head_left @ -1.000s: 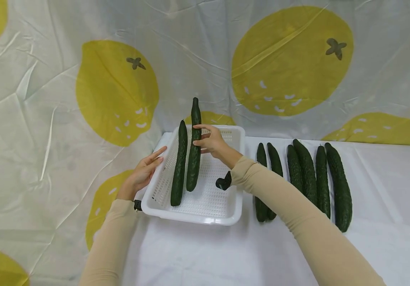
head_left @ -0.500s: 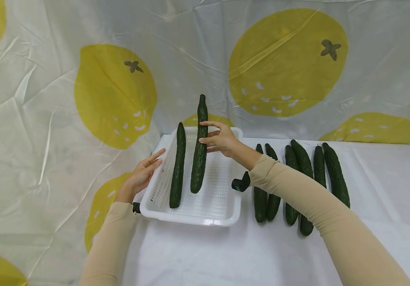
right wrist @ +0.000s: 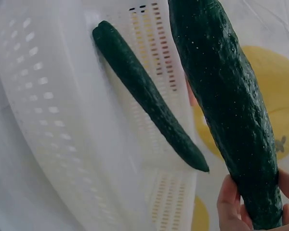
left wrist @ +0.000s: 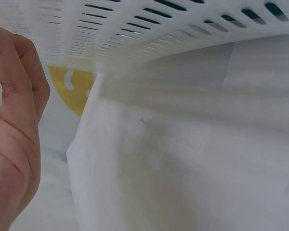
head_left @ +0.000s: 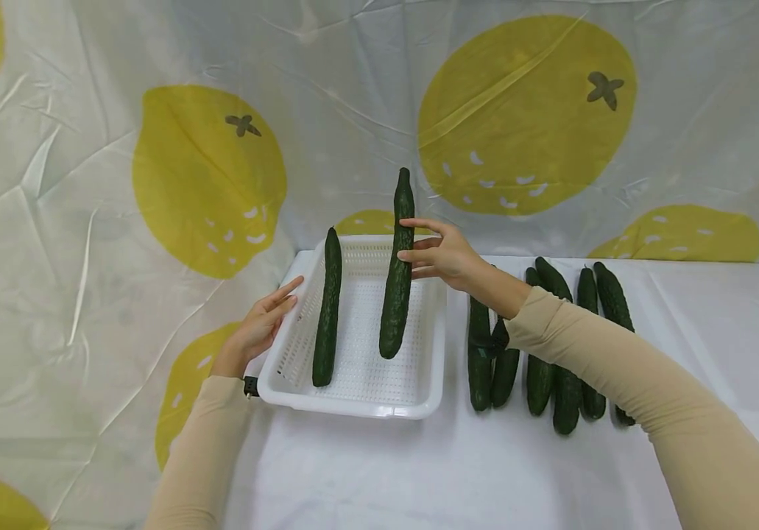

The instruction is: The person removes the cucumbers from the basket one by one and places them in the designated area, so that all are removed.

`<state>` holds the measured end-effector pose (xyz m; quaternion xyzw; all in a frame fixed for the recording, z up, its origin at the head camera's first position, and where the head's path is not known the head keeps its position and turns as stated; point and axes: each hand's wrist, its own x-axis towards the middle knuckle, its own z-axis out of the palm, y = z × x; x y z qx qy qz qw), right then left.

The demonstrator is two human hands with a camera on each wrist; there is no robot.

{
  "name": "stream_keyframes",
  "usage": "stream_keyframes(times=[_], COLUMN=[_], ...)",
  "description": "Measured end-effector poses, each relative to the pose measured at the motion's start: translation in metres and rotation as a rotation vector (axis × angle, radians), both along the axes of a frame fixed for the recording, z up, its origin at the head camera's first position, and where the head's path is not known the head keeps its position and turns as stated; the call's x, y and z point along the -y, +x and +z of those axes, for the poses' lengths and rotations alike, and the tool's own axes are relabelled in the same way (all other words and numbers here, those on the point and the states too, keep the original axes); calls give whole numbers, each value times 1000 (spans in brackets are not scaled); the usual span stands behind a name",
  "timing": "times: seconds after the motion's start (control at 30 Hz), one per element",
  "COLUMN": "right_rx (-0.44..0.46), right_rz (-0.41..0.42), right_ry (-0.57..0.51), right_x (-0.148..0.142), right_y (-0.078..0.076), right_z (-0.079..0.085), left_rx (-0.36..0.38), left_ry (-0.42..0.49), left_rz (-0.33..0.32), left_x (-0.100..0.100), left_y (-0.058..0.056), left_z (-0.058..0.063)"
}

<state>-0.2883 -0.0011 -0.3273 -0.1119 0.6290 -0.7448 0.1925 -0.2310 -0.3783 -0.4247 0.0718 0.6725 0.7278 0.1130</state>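
My right hand [head_left: 442, 254] grips a long dark green cucumber [head_left: 395, 309] near its upper part, fingers and thumb on either side. The held cucumber stands almost upright over the right half of a white perforated basket [head_left: 352, 407]. A second cucumber [head_left: 328, 316] leans inside along the basket's left side; the right wrist view shows that cucumber [right wrist: 144, 94] behind the held one. My left hand [head_left: 256, 331] is at the basket's left rim with its fingers extended. In the left wrist view, the left hand [left wrist: 14, 110] appears beside the slotted basket wall.
Several more cucumbers [head_left: 539, 383] lie side by side on the white tablecloth [head_left: 459, 471] right of the basket, partly hidden by the right forearm [head_left: 591, 353]. A lemon-print curtain [head_left: 352, 88] hangs behind the table and down its left side.
My right hand has moved right with its cucumber, away from the cucumber at the basket's left side. The right forearm now covers other parts of the row. My left hand has stayed at the rim.
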Motion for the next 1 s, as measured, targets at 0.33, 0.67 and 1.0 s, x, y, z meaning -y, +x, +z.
stream_keyframes(times=[0.33,0.67,1.0], right_rx=[-30,-45,-44], right_rz=[18,11,4], right_ry=[19,54,61], right_x=[-36,-70,-117], right_y=[8,12,19], right_z=[4,2,-2], left_rx=[-8,-12,15], left_ry=[17,15,52], left_rz=[-2,5,-18], left_x=[-1,-1,1], left_y=[0,0,0], left_z=[-1,1,2])
